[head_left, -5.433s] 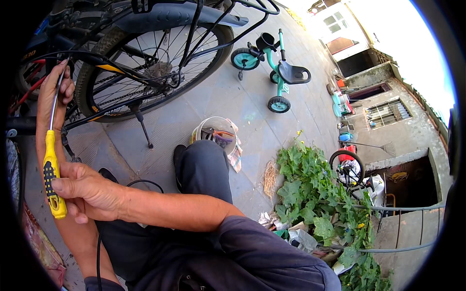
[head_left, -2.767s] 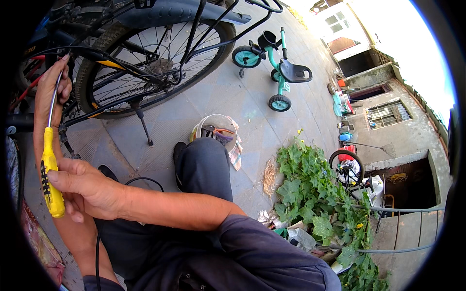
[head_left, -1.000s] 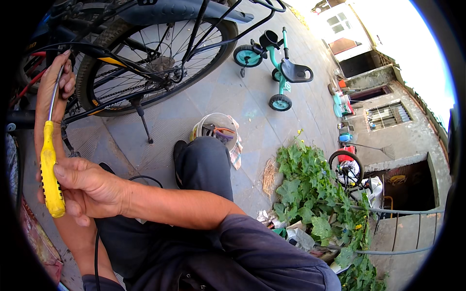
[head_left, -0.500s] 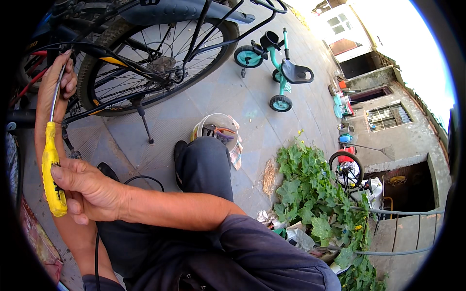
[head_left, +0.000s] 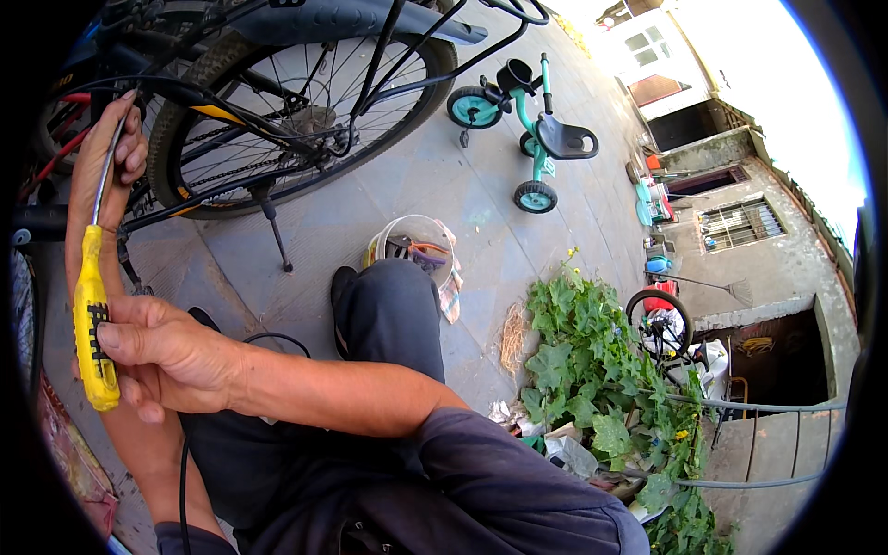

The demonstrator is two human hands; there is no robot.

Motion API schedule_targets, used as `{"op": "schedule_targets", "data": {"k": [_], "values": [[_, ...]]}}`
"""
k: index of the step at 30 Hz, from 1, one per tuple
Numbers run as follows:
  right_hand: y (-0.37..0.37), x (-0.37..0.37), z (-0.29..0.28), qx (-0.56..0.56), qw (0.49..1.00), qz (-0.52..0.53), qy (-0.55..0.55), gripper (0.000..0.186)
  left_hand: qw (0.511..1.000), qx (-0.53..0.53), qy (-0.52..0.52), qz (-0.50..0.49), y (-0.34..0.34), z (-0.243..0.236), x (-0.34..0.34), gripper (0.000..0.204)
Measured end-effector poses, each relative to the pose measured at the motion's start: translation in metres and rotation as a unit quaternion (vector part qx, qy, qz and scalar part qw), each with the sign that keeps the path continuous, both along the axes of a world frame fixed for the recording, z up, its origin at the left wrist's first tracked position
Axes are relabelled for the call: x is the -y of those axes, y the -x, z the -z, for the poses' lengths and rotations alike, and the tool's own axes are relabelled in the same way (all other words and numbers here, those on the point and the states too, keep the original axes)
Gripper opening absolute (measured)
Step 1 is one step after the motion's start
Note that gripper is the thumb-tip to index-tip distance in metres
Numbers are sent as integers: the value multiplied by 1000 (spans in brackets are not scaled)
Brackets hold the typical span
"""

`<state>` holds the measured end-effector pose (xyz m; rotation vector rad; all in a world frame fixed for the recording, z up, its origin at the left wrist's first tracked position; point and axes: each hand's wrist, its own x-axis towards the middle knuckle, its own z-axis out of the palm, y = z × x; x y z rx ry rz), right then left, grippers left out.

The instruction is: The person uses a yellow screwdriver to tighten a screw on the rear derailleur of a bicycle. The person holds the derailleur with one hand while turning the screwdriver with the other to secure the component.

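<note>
My right hand [head_left: 176, 356] is closed round the yellow handle of a screwdriver [head_left: 94, 324], thumb resting on the black-marked grip. Its metal shaft points up past my left wrist, and the tip ends by the left fingertips. Curled fingers of my left hand [head_left: 116, 148] are up against the dark frame of a bicycle [head_left: 222, 116], close to a black cable. What they pinch is too small and partly hidden to name. The bicycle's rear wheel [head_left: 305, 120] stands just to the right of that hand.
A clear bucket [head_left: 407, 227] with pliers and other tools stands beyond my knee, a cloth over its rim. A turquoise tricycle [head_left: 536, 129] is farther off. Leafy plants [head_left: 592, 361] grow on the right. The bicycle's kickstand [head_left: 275, 231] reaches the paving, and a black cable hangs by my legs.
The screwdriver's handle has turned in my right hand, showing more of its black markings, and has shifted slightly left. My left hand stays at the frame.
</note>
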<state>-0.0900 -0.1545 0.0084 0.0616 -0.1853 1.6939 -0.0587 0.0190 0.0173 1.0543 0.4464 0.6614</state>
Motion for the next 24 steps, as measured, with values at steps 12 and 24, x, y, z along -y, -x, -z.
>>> {"op": "schedule_targets", "data": {"k": [12, 24], "values": [[3, 1, -5, 17, 1000, 16, 16, 27, 1000, 4, 18, 2, 0, 1, -1, 28], [6, -4, -1, 36, 999, 5, 18, 31, 1000, 19, 20, 15, 2, -2, 0, 29]]}}
